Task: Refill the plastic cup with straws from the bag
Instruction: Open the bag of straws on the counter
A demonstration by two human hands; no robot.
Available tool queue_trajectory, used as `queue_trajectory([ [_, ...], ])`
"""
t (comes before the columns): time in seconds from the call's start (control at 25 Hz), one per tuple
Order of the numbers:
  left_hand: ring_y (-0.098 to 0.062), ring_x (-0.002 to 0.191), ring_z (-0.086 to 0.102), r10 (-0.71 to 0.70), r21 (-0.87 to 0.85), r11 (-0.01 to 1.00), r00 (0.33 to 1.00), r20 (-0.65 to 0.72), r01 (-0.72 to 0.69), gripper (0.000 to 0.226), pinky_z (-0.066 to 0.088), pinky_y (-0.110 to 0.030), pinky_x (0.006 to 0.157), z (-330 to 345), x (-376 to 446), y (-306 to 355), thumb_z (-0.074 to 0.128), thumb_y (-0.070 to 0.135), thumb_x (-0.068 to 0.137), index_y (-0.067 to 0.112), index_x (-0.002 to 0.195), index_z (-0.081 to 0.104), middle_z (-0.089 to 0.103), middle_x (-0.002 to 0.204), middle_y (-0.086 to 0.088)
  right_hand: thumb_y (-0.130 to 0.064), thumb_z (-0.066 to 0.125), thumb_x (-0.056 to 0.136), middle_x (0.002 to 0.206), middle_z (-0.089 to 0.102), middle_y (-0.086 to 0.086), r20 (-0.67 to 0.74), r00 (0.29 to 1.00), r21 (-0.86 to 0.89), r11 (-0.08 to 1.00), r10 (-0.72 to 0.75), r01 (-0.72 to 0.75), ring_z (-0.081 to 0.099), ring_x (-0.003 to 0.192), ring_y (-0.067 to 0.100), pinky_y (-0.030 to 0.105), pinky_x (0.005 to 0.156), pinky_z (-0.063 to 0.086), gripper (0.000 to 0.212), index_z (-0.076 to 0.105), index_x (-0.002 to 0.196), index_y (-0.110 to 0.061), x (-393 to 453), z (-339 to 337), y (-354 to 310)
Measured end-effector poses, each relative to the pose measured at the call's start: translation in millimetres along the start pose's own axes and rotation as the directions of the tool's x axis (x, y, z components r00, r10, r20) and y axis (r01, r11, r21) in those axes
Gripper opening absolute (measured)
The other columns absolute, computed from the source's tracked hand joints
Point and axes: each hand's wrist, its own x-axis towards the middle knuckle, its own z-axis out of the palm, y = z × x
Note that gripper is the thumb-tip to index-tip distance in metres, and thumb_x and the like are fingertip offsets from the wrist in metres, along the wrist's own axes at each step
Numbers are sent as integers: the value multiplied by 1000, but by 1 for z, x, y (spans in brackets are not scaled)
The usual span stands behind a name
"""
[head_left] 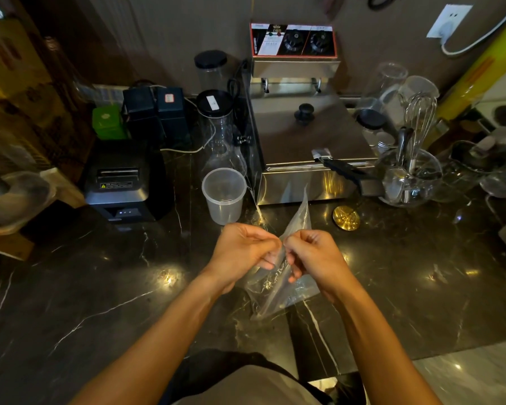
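Observation:
A translucent plastic cup [224, 194] stands upright on the dark marble counter, and I see nothing in it. Just below it, my left hand [241, 252] and my right hand [313, 255] are side by side, both pinching the same clear plastic bag [278, 290] at its middle. The bag runs from the counter near my wrists up to a thin tip [303, 203] in front of the fryer. I cannot make out straws inside the bag.
A steel fryer [307, 135] stands behind the bag, a black receipt printer [123, 182] to the cup's left. A glass carafe [219, 135] is behind the cup. A glass bowl with a whisk [409, 176] and a brass disc [346, 218] lie right.

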Motion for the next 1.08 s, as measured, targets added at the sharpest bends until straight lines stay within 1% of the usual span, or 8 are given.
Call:
queue_trajectory([
  [0.16, -18, 58, 72, 43, 64, 997, 993, -113, -36, 10, 63, -27, 61, -10, 0, -2, 73, -2, 87, 6, 83, 77, 75, 65, -10, -6, 59, 94, 58, 58, 12, -60, 997, -90, 994, 55, -60, 54, 44, 19, 31, 47, 51, 26, 65, 70, -1, -10, -4, 4],
  [0.32, -18, 62, 73, 123, 201, 970, 989, 87, -138, 6, 65, -35, 69, -4, -6, 5, 76, 2, 87, 8, 84, 77, 76, 67, -9, -27, 65, 91, 58, 68, 5, -220, 975, -322, 942, 16, -88, 66, 46, 17, 32, 50, 55, 24, 67, 77, -8, -6, -3, 0],
  [0.4, -17, 61, 73, 130, 232, 961, 987, 97, -150, 5, 65, -34, 69, -2, -7, 7, 76, 3, 86, 8, 84, 76, 76, 68, -9, -25, 65, 92, 58, 69, 7, -275, 960, -386, 920, -46, -67, 69, 45, 18, 34, 49, 59, 24, 67, 78, -5, -2, -6, -9],
  [0.6, -9, 66, 69, 123, 359, 920, 985, 120, -158, 23, 60, -29, 67, 1, 2, 10, 82, 11, 80, 18, 101, 77, 77, 80, -2, -4, 63, 92, 64, 71, 12, -73, 996, -295, 955, -52, 28, 65, 47, 22, 36, 50, 53, 17, 65, 81, 9, -11, -5, -15],
  [0.72, -15, 60, 71, 151, 360, 921, 988, 28, -151, 9, 64, -34, 66, 2, 4, 11, 76, 4, 84, 12, 85, 77, 76, 68, -7, -12, 65, 94, 72, 73, 22, -163, 987, -353, 934, -12, -47, 67, 50, 19, 37, 53, 58, 24, 66, 84, 9, -19, -16, -9],
  [0.8, -23, 62, 74, 188, 352, 924, 979, -74, -151, 6, 65, -36, 65, -5, 4, 10, 75, 4, 86, 9, 82, 74, 75, 68, -11, -25, 68, 94, 72, 75, 13, -253, 967, -481, 866, 14, -138, 73, 54, 15, 38, 59, 65, 25, 70, 84, -2, -24, -28, -7],
  [0.96, -18, 66, 74, 232, 338, 906, 967, 106, -254, 11, 65, -33, 70, 0, -4, 14, 78, 9, 85, 17, 79, 74, 75, 71, -6, -40, 70, 89, 74, 76, 7, -254, 967, -548, 824, 3, -147, 76, 60, 17, 46, 63, 67, 27, 67, 87, -14, -23, -21, -18],
  [1.08, -19, 68, 74, 236, 352, 903, 969, 72, -246, 11, 64, -35, 72, 5, -6, 16, 78, 10, 86, 17, 78, 73, 75, 71, -6, -37, 64, 95, 76, 74, 6, -266, 961, -592, 799, -68, -107, 75, 70, 23, 54, 73, 64, 23, 68, 83, -18, -15, -11, -19],
])
